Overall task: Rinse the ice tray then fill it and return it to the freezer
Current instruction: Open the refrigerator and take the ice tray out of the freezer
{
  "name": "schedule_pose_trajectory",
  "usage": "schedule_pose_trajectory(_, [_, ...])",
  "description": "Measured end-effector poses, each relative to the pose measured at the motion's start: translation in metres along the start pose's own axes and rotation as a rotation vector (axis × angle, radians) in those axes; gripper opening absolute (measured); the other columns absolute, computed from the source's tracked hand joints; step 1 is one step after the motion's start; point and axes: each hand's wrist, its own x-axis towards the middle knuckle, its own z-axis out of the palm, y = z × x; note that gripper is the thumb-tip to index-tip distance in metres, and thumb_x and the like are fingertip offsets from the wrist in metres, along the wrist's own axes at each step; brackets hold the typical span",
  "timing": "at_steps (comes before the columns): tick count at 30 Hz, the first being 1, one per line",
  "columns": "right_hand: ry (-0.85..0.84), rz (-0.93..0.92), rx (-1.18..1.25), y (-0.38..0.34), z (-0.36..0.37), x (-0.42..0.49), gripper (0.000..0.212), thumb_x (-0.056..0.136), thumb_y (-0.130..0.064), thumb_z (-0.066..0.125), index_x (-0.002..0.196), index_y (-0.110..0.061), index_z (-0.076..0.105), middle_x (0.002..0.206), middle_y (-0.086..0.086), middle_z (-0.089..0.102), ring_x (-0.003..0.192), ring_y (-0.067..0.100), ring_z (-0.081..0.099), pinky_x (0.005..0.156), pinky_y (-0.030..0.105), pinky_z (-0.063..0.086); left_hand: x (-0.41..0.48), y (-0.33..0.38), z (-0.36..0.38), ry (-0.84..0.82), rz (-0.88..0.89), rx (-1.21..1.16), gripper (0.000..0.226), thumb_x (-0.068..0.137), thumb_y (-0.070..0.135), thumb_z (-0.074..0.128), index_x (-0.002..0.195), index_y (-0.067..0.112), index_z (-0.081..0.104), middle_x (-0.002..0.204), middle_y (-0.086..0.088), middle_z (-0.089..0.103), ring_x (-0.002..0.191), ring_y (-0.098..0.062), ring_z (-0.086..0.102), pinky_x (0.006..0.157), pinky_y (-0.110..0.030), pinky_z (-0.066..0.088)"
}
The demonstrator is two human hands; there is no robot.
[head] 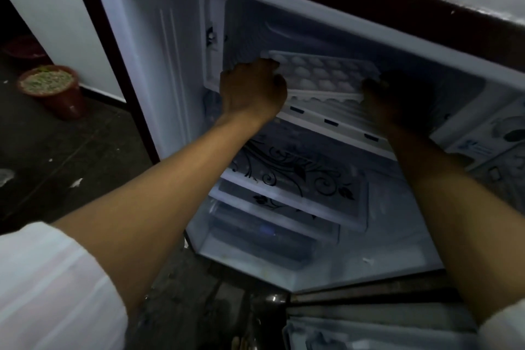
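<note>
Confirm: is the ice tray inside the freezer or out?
Inside. The white plastic ice tray is within the freezer compartment, left hand and right hand holding its ends. Set down or not: cannot tell.

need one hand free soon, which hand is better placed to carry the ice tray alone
Left, probably: the left hand plainly grips the ice tray at its left end; the right hand is too shadowed to judge.

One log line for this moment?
left hand: grips ice tray | right hand: at its other end, grip unclear | where: fridge, top compartment
</note>
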Motion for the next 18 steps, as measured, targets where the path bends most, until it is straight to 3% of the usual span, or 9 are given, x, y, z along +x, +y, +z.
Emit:
schedule_pose_trajectory(1, [0.023,-0.005,-0.012,-0.004,-0.004,-0.007,0.060,0.097,-0.046,0.046,0.142,-0.007,0.049,0.141,0.014,0.054,0.129,0.031,0.051,0.105,0.034,0.039,-0.006,-0.001,-0.004,0.003,-0.005,-0.029,0.041,0.103,0.027,0.039,0.142,0.025,0.052,0.140,-0.003,0.059,0.123,-0.024,0.056,0.103,-0.032,0.041])
schedule_pose_trajectory(3, [0.046,-0.024,-0.028,-0.005,-0.011,-0.021,0.049,0.100,-0.037,0.050,0.140,-0.008,0.052,0.138,0.013,0.056,0.126,0.030,0.053,0.100,0.031,0.041,-0.019,-0.004,-0.013,0.006,-0.031,-0.103,0.041,0.103,0.025,0.040,0.142,0.024,0.053,0.139,-0.004,0.060,0.121,-0.023,0.058,0.101,-0.032,0.046])
schedule_pose_trajectory(9, [0.086,-0.004,0.057,-0.023,-0.030,-0.086,0.047,0.096,-0.037,0.059,0.133,-0.008,0.053,0.129,0.010,0.060,0.117,0.025,0.057,0.081,0.019,0.036,-0.066,-0.012,-0.042,0.099,-0.064,-0.361,0.047,0.099,0.015,0.047,0.147,0.018,0.045,0.129,-0.008,0.065,0.109,-0.022,0.063,0.088,-0.027,0.052])
schedule_pose_trajectory(14, [0.018,0.004,0.192,-0.032,-0.048,-0.149,0.046,0.092,-0.037,0.069,0.127,-0.009,0.058,0.104,-0.009,0.054,0.094,0.008,0.053,0.061,0.002,0.038,-0.116,-0.027,-0.067,0.107,-0.203,-0.593,0.046,0.096,0.008,0.053,0.140,0.018,0.053,0.116,0.007,0.066,0.102,-0.010,0.065,0.091,-0.021,0.052])
schedule_pose_trajectory(16, [-0.032,0.024,0.296,-0.029,-0.051,-0.172,0.039,0.086,-0.037,0.074,0.118,-0.016,0.064,0.100,-0.013,0.063,0.090,0.007,0.063,0.070,0.007,0.047,-0.139,-0.038,-0.076,0.091,-0.286,-0.700,0.047,0.094,0.004,0.055,0.139,0.018,0.056,0.118,0.009,0.066,0.098,-0.005,0.065,0.087,-0.014,0.052])
schedule_pose_trajectory(18, [-0.076,0.075,0.392,-0.027,-0.052,-0.195,0.038,0.084,-0.037,0.077,0.117,-0.019,0.067,0.104,-0.013,0.070,0.092,0.002,0.067,0.078,0.018,0.054,-0.165,-0.048,-0.086,0.086,-0.357,-0.772,0.048,0.091,0.001,0.058,0.136,0.017,0.059,0.118,0.007,0.069,0.099,-0.004,0.068,0.086,-0.017,0.055])
